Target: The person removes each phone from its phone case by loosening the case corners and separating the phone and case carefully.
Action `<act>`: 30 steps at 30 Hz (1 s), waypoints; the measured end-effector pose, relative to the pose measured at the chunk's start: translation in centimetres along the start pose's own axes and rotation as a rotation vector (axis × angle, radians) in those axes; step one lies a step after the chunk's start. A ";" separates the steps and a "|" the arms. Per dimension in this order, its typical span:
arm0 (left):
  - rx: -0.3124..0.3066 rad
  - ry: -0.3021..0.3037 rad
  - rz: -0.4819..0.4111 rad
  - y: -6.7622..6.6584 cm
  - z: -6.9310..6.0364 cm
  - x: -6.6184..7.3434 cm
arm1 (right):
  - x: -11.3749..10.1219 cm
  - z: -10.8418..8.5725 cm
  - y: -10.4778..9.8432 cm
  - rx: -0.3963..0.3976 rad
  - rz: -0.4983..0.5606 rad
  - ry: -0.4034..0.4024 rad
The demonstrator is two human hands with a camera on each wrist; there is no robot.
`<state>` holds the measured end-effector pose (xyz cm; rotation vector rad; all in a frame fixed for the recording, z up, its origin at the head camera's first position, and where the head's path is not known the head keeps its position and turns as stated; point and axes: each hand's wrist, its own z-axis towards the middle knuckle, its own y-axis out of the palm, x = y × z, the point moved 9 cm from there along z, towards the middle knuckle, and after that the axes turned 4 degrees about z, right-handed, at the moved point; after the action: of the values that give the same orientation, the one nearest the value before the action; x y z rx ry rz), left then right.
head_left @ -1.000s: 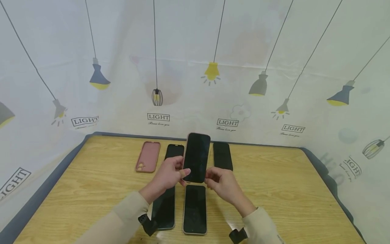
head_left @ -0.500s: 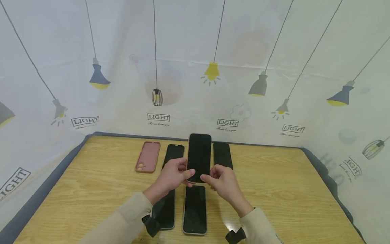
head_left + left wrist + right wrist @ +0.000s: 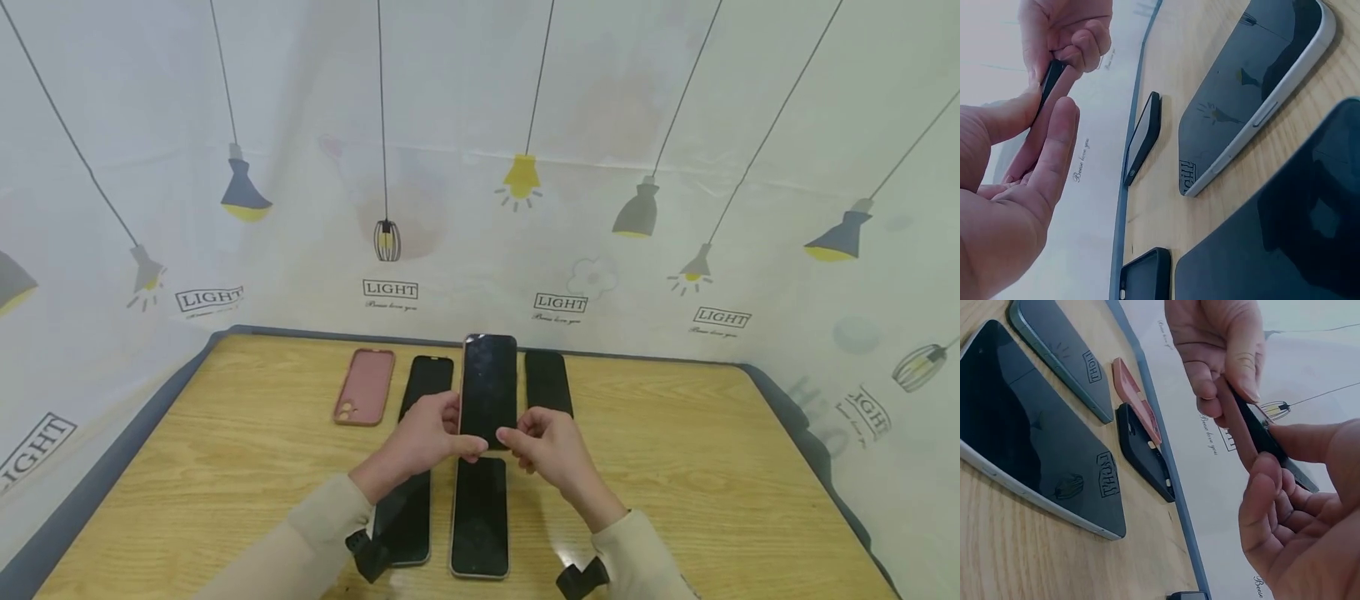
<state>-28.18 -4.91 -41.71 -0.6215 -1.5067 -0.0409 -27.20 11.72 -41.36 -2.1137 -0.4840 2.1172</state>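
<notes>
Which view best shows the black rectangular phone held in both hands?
Head view: the black rectangular phone faces the camera, only its lower end partly covered by the left hand and right hand. Both wrist views show it nearly edge-on, a dark strip against its pink case.

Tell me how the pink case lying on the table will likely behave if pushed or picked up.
The pink case is probably light for its size, being a hollow shell. It looks thin-walled, so it may flex slightly when pinched. Lying flat, it would likely slide rather than roll or tip.
</notes>
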 end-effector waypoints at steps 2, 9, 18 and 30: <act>-0.004 0.008 -0.007 -0.1 0.1 -0.1 | 0.1 0.0 0.2 -0.040 0.042 0.001; -0.007 0.015 0.026 -0.8 0.2 -0.6 | 0.4 0.2 0.1 -0.121 0.251 -0.027; 0.048 -0.017 -0.006 -1.7 0.4 -1.0 | 1.6 0.1 -0.8 -0.105 0.346 -0.025; 0.100 -0.074 -0.058 -2.6 1.3 -2.1 | 3.0 -1.3 -3.6 0.009 0.380 0.036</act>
<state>-30.62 -7.25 -42.82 -0.5040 -1.5885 0.0133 -26.46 16.18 -43.12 -2.3915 -0.0690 2.2506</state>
